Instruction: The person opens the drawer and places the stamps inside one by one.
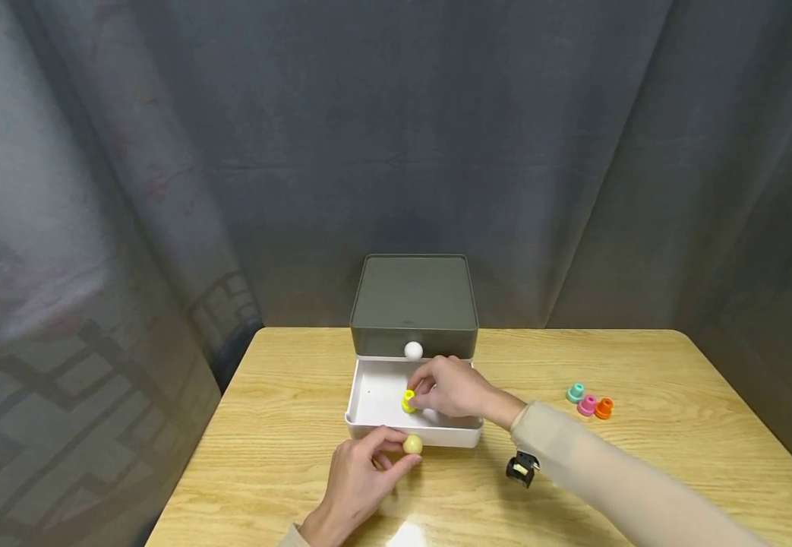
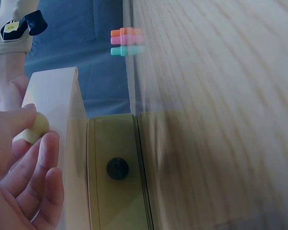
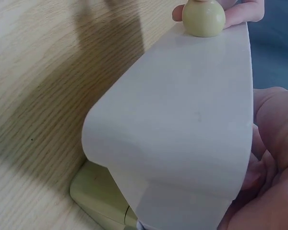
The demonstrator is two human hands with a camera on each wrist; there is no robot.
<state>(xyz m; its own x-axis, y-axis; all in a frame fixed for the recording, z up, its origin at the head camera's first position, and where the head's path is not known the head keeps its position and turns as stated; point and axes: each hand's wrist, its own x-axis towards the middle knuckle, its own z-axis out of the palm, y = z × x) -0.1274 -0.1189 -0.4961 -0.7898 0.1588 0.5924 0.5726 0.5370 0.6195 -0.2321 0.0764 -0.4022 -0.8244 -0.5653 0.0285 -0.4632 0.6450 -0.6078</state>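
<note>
A small drawer box with a dark grey top (image 1: 413,296) stands at the back of the wooden table (image 1: 642,456). Its white lower drawer (image 1: 375,403) is pulled out. My left hand (image 1: 361,475) pinches the drawer's round cream knob (image 1: 412,444), also visible as the knob (image 2: 36,128) and the knob (image 3: 203,17) in the wrist views. My right hand (image 1: 446,387) reaches inside the drawer and holds a small yellow peg (image 1: 408,401) between its fingertips. The upper drawer's white knob (image 1: 412,350) sits just above.
Three small pegs, teal (image 1: 575,392), pink (image 1: 586,405) and orange (image 1: 604,408), lie on the table to the right. A dark curtain hangs behind the table. A small black device (image 1: 522,468) is strapped at my right wrist.
</note>
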